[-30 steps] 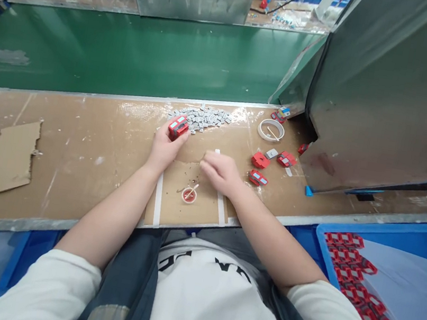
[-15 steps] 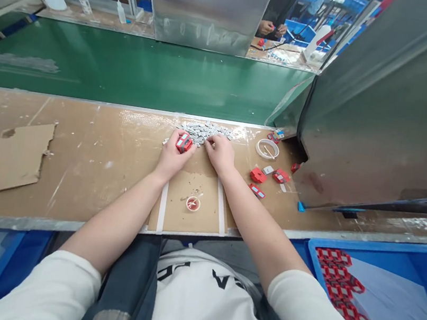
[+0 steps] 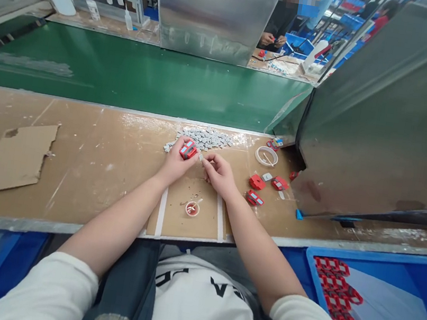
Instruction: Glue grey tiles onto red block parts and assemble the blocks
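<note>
My left hand [image 3: 175, 162] is closed round a small red part [image 3: 188, 150] with grey faces, held just above the brown bench [image 3: 89, 157]. My right hand [image 3: 217, 171] pinches a small grey piece [image 3: 200, 156] right beside that red part. A heap of small grey pieces [image 3: 204, 137] lies just beyond both hands. A small red cap with a stick in it [image 3: 192, 209] sits on the taped cardboard mat [image 3: 189, 215] below my hands.
Loose red parts [image 3: 258, 183] and a white tape ring [image 3: 266, 156] lie to the right. A metal housing [image 3: 389, 111] stands at right. A blue tray with red parts [image 3: 340, 302] is lower right, torn cardboard [image 3: 17, 157] at left, a green belt [image 3: 130, 75] behind. A person works beyond.
My right hand went from the mat to the grey heap, then drew back pinching a grey piece next to the red part. The left hand stayed on the red part.
</note>
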`<state>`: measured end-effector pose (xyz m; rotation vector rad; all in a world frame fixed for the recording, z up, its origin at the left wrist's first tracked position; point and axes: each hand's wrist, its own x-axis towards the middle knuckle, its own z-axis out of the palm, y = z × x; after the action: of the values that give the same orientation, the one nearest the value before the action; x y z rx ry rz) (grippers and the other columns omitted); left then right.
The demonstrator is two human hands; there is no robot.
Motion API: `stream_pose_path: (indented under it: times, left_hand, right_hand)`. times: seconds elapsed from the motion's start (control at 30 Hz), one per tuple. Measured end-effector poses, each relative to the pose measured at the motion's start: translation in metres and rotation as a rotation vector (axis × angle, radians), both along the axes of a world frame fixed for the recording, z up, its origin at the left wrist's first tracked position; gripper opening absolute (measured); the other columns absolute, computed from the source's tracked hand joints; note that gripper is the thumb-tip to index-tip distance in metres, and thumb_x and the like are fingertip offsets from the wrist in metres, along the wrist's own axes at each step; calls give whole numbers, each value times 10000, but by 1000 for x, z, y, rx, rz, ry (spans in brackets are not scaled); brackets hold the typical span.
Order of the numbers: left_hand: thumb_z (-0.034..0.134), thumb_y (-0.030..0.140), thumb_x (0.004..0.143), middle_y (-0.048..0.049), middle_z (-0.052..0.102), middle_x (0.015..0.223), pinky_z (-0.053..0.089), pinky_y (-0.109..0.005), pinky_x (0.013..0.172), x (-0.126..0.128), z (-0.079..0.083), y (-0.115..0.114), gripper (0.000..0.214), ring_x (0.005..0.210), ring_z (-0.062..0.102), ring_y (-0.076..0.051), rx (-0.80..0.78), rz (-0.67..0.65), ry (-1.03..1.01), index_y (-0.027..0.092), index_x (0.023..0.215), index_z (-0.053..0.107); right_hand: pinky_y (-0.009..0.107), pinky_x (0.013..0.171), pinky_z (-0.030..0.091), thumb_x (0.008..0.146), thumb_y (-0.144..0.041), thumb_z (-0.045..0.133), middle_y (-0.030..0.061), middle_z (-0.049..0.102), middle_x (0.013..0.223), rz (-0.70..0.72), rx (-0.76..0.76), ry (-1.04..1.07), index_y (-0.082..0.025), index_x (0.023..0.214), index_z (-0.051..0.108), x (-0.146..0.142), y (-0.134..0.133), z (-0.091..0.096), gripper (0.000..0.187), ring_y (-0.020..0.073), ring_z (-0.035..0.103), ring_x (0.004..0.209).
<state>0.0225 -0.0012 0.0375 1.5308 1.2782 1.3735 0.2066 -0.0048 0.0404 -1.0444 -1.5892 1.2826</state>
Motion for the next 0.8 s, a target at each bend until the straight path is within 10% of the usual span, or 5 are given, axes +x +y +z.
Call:
stream_pose_path:
  times: [0.8]
  left_hand:
    - [744,367,901,-14,724,1053,533,-325,901,5,11,-12,296,919,683,-183,31,-25,244,267,1087,536]
  right_hand:
    - [267,473,388,976,-762,578,-89,518,586,-200,1,147,-269,932,470,-12,8,-17,507,120,462,441]
